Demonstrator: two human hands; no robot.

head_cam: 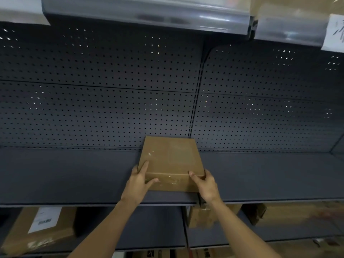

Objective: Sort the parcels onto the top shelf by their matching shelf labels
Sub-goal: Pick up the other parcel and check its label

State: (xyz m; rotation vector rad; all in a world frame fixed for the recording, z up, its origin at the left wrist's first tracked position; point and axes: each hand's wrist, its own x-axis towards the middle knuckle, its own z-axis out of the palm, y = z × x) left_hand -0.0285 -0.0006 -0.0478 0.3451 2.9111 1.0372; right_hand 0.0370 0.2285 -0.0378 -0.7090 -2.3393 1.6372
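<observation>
A flat brown cardboard parcel (170, 159) with clear tape on its front lies on a dark grey shelf (65, 175), right where two shelf sections meet. My left hand (139, 180) grips its front left corner, fingers on the top and front face. My right hand (204, 184) grips the front right corner. Above, the front edge of a higher shelf (145, 15) carries a blurred label strip, and a white paper label (335, 32) hangs at the far right. What the labels say is unreadable.
A dark perforated back panel (102, 101) closes the rear of the shelf. On the shelf below sit a brown box with a white barcode label (41, 229) at left, a small taped box (200, 215) in the middle and a torn carton (255, 213) at right.
</observation>
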